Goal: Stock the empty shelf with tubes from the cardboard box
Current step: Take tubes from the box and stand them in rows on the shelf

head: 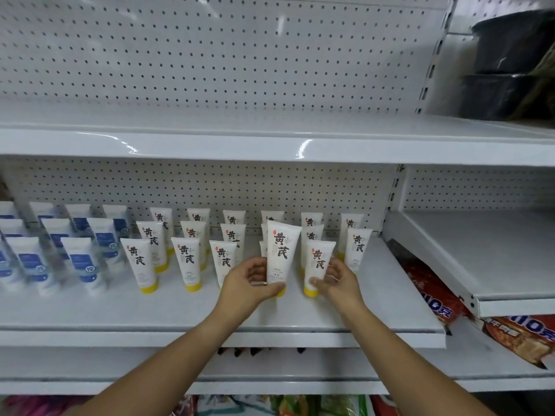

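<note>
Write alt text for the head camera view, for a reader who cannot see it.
A person's left hand grips a white, yellow-capped tube, cap down, while the right hand grips the next tube on a white shelf. Rows of matching tubes stand beside and behind them, with blue-labelled tubes to the left.

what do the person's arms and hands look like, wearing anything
The left arm and right arm are bare up to the picture's edge: no sleeves, gloves, watch or bracelet show. The left hand has a small pale band on one finger, possibly a ring; the right hand shows nothing worn.
</note>
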